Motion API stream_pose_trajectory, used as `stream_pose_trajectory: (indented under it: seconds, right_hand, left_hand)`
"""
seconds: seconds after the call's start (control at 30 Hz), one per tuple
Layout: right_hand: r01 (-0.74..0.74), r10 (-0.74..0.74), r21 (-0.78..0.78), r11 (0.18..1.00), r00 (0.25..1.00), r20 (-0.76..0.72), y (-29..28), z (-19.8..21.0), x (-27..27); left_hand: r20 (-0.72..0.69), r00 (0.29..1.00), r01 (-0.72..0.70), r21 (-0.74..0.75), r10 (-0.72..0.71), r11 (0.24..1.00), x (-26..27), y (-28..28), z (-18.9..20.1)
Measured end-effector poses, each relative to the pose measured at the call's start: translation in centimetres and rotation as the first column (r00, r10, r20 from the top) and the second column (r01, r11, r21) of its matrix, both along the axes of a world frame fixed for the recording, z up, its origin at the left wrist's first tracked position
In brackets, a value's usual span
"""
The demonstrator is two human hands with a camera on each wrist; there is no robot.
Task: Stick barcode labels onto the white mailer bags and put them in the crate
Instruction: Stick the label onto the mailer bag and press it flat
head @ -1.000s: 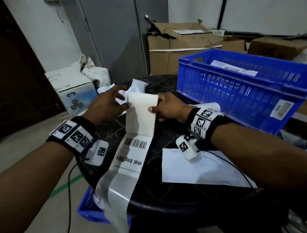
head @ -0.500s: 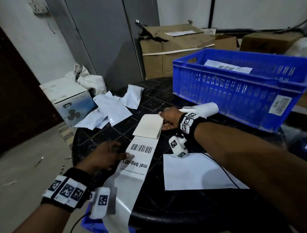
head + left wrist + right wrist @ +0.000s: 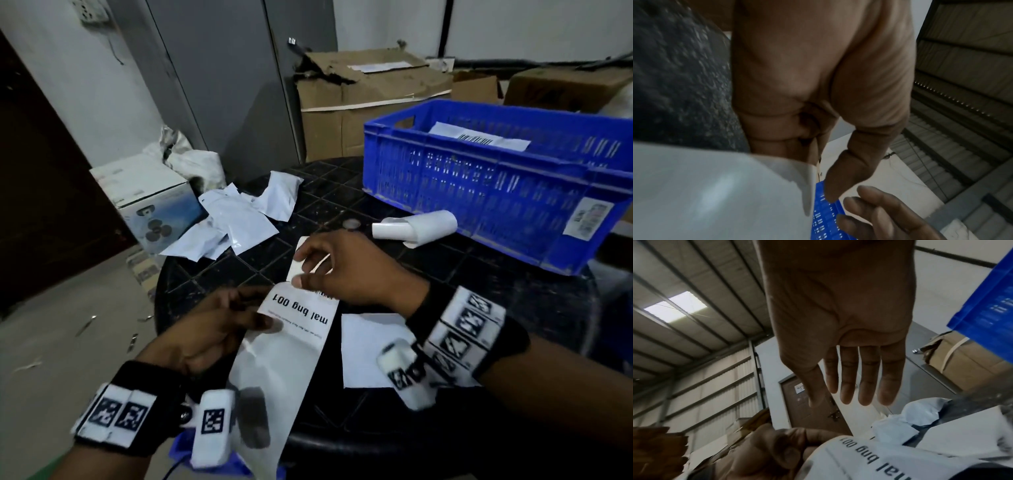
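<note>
Both hands work at the near edge of the black table (image 3: 342, 212). His left hand (image 3: 219, 329) grips the label strip (image 3: 298, 318) by its left edge, thumb on top beside the printed "mal bng 001", fingers curled beneath it. His right hand (image 3: 346, 270) hovers over the strip's far end with fingers straight and relaxed; the wrist view shows its palm flat and nothing in its grasp, though whether the fingertips touch the paper I cannot tell. From the left hand the strip's glossy backing hangs over the table edge toward the floor.

Just right of the strip a white mailer bag (image 3: 370, 349) lies flat on the table, partly under the right wrist. Further back on the left a loose heap of white mailer bags (image 3: 236, 222) sprawls near the table's rim. A label roll (image 3: 421, 228) lies on its side just in front of the blue crate (image 3: 486, 192), which stands on the table's right side with a labelled bag (image 3: 479, 138) inside. Behind the crate stand cardboard boxes (image 3: 359, 99), and a white carton (image 3: 150, 195) sits on the floor left of the table.
</note>
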State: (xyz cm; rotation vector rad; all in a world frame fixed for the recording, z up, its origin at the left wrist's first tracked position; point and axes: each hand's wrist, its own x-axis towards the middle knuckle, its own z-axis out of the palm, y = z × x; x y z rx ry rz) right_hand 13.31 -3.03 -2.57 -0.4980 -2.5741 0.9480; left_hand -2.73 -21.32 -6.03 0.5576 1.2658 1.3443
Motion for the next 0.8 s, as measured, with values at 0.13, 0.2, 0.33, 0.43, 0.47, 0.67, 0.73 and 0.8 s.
stream_pose_trajectory:
  seconds: [0.13, 0.2, 0.33, 0.43, 0.47, 0.67, 0.73, 0.8]
  right_hand:
    - [-0.062, 0.067, 0.078, 0.995, 0.996, -0.066, -3.5, -0.6, 1.5]
    - [-0.074, 0.081, 0.097, 0.993, 0.994, -0.072, -4.2, -0.9, 1.3]
    - [-0.071, 0.077, 0.063, 0.995, 0.992, -0.099, -4.6, -1.4, 1.6]
    - [-0.041, 0.041, 0.003, 0.999, 0.992, -0.118, -5.0, -2.0, 2.5]
    - [-0.025, 0.023, -0.021, 0.999, 0.992, -0.126, -5.1, -2.4, 2.7]
    - [0.072, -0.090, -0.139, 0.988, 0.988, -0.129, -5.5, -3.9, 3.3]
    - [0.107, -0.119, -0.094, 0.990, 0.984, -0.134, -5.7, -3.7, 3.4]
    - [0.153, -0.162, -0.067, 0.986, 0.975, -0.153, -5.9, -3.5, 3.4]
  left_hand:
    - [-0.080, 0.997, -0.007, 0.084, 0.014, 0.996, -0.1, -2.0, -0.1]
    - [-0.129, 0.987, -0.074, 0.128, 0.091, 0.989, 1.2, -2.3, 0.7]
    - [-0.279, 0.915, -0.230, 0.233, 0.291, 0.945, 3.9, -1.9, 0.9]
    - [-0.429, 0.835, -0.246, 0.269, 0.344, 0.931, 5.3, -1.7, -0.2]
    - [-0.461, 0.812, -0.248, 0.284, 0.358, 0.926, 5.7, -1.5, -0.5]
    - [-0.667, 0.623, -0.250, 0.326, 0.409, 0.912, 6.8, -0.5, -2.0]
    - [-0.679, 0.604, -0.254, 0.334, 0.418, 0.908, 6.8, -0.3, -2.1]
    - [-0.675, 0.596, -0.262, 0.348, 0.434, 0.900, 7.1, -0.2, -2.1]
